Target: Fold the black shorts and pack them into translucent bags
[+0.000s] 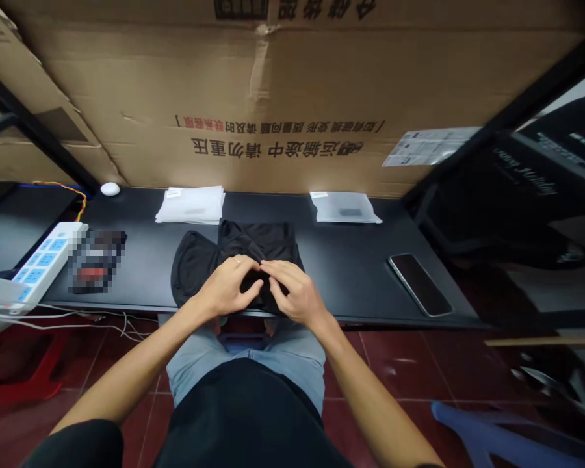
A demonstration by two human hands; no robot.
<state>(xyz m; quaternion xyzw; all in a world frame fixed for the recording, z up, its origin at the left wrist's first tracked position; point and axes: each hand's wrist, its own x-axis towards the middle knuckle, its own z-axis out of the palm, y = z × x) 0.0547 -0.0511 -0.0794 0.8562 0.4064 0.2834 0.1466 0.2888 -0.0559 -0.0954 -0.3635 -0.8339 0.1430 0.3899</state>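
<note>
A soft black cloth item lies at the front edge of the dark table, right before me. Its left part is rounded like a cap's brim, and the rest is loose, folded fabric. My left hand pinches the fabric near its middle with bent fingers. From the other side my right hand grips it too, the fingertips of both hands nearly meeting. Dark folds show between the thumbs. My fingers hide part of the cloth, so its full shape cannot be made out.
Behind the cloth are white packets and a translucent packet, against a large cardboard sheet. A phone lies right. Left are a power strip, a blurred-out object and a white rounded object.
</note>
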